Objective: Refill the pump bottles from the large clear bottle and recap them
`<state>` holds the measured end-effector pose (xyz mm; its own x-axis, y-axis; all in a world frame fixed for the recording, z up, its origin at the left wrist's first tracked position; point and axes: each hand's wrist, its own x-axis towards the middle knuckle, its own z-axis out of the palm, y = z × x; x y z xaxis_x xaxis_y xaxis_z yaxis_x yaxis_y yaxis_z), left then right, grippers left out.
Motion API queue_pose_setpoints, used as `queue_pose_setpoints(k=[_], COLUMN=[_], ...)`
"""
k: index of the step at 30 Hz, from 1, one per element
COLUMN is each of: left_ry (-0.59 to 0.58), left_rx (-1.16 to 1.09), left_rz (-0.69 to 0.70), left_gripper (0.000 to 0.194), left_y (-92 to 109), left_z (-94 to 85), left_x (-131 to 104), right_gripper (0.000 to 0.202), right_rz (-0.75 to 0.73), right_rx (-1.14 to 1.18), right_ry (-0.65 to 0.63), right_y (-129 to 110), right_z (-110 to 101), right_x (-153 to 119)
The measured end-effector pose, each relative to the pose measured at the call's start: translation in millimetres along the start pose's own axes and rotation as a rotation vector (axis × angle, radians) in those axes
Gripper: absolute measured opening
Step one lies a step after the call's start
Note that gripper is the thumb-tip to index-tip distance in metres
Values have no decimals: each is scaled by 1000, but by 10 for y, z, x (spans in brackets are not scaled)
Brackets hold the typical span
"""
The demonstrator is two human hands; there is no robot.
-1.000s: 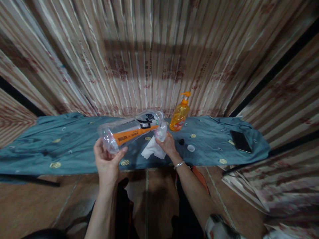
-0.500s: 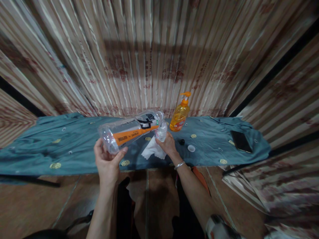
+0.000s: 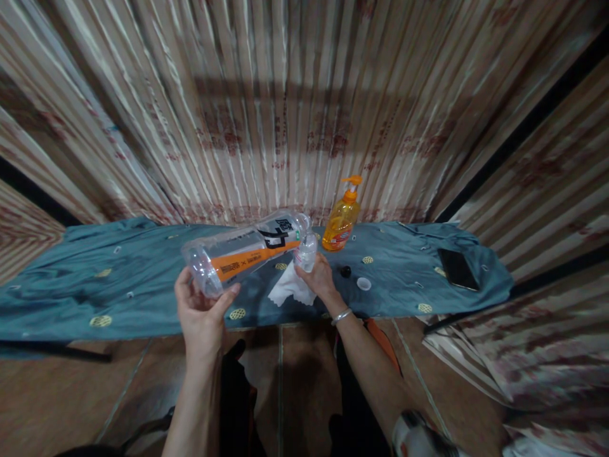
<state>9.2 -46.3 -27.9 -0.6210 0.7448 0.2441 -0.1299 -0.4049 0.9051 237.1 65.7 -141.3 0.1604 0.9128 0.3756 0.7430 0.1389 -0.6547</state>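
My left hand (image 3: 203, 311) is closed round the base of a large clear plastic bottle (image 3: 247, 251) with an orange and grey label. The bottle is tilted nearly flat, its neck pointing right. At its mouth stands a small clear bottle (image 3: 306, 247), gripped by my right hand (image 3: 318, 277). Under the small bottle lies a white tissue (image 3: 290, 289). Whether liquid passes between the two mouths I cannot tell. Just right of my right hand are a black cap (image 3: 346, 271) and a small white cap (image 3: 364, 284).
Behind my right hand stands an orange pump bottle (image 3: 341, 219) of yellow liquid. A black phone (image 3: 457, 269) lies at the right end of the narrow table with its teal cloth (image 3: 147, 279). A striped curtain (image 3: 285, 95) hangs close behind, and dark poles (image 3: 504, 155) flank it.
Almost nothing differs. Both hands keep their holds, and the large bottle stays tilted against the small one; the whole view has shifted slightly.
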Motion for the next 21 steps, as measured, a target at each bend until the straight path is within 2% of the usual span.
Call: queue_pose_setpoints(k=[21], left_ry=[13], left_rx=[-39], left_rz=[-33], left_gripper=[89], left_y=[72], left_z=[9], left_x=[-28], right_gripper=[39], right_rz=[-39], right_rx=[-4], right_ry=[-6], right_y=[52], right_z=[7], right_x=[-9])
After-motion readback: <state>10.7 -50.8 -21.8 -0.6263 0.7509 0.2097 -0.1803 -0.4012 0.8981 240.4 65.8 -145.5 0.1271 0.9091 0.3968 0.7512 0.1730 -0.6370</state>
